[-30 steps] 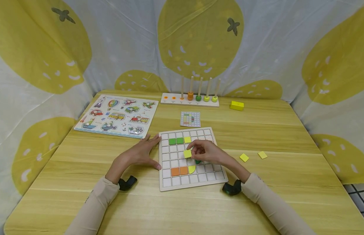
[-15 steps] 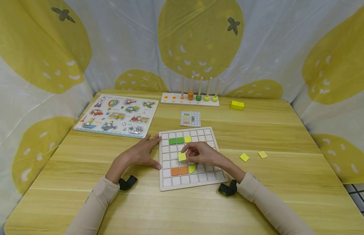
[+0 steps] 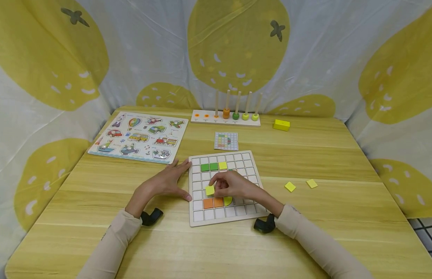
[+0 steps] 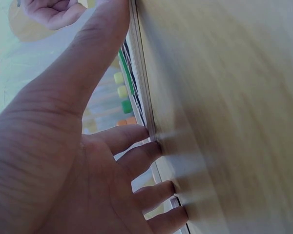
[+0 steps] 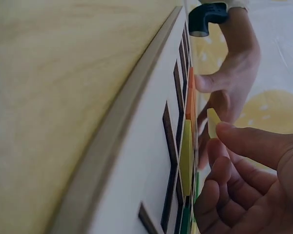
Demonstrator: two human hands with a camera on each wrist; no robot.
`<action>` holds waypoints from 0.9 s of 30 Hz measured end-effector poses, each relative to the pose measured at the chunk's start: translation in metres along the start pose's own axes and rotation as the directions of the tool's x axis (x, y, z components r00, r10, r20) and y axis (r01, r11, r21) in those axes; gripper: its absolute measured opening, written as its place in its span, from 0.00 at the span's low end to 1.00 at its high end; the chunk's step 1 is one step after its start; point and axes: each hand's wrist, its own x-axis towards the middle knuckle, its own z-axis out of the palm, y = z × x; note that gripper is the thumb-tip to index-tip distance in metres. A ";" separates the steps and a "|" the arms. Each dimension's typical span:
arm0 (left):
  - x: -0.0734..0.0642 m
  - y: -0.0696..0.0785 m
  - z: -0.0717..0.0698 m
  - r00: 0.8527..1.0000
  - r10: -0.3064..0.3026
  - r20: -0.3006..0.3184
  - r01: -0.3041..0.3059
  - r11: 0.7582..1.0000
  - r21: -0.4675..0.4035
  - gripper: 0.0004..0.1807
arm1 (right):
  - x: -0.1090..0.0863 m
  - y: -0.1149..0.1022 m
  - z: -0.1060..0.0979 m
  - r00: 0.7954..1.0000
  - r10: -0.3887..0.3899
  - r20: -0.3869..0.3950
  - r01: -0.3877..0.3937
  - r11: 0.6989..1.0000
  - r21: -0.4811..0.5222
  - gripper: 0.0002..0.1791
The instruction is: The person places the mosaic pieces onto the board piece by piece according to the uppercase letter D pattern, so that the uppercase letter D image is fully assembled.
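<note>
My right hand (image 3: 235, 183) pinches a yellow square tile (image 3: 209, 190) between thumb and fingertip, over the left half of a white grid board (image 3: 247, 210). In the right wrist view the pinched tile (image 5: 213, 123) stands apart from the board's surface. My left hand (image 3: 164, 182) lies along the board's left edge, thumb and fingers spread and touching it. Two green squares (image 3: 209, 167) and a yellow square (image 3: 222, 165) fill part of an upper row. Lower down sit two orange squares (image 3: 213, 203) and a yellow rounded piece (image 3: 228, 200), partly covered by my right hand.
Two loose yellow tiles (image 3: 301, 185) lie right of the board. A small pattern card (image 3: 226, 141) is behind it. Further back stand a peg stand (image 3: 225, 118) with coloured beads and a yellow block (image 3: 281, 125). A vehicle picture puzzle (image 3: 140, 136) lies at the left.
My right hand has carried the yellow tile left and slightly toward me across the board, close above the orange squares. My left hand has stayed at the board's edge.
</note>
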 end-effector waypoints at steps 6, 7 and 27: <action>0.000 -0.001 0.000 1.000 0.002 -0.003 -0.002 1.000 -0.001 0.66 | 0.003 -0.001 0.006 1.000 0.008 0.002 -0.008 0.999 -0.050 0.10; 0.000 -0.002 0.001 1.000 0.001 -0.004 -0.001 1.000 -0.001 0.66 | 0.003 -0.001 0.006 1.000 0.009 0.001 -0.009 0.998 -0.057 0.10; -0.001 -0.002 0.001 1.000 0.010 -0.011 -0.010 1.000 0.003 0.65 | 0.006 -0.007 0.010 0.999 0.049 0.005 -0.048 0.985 -0.163 0.11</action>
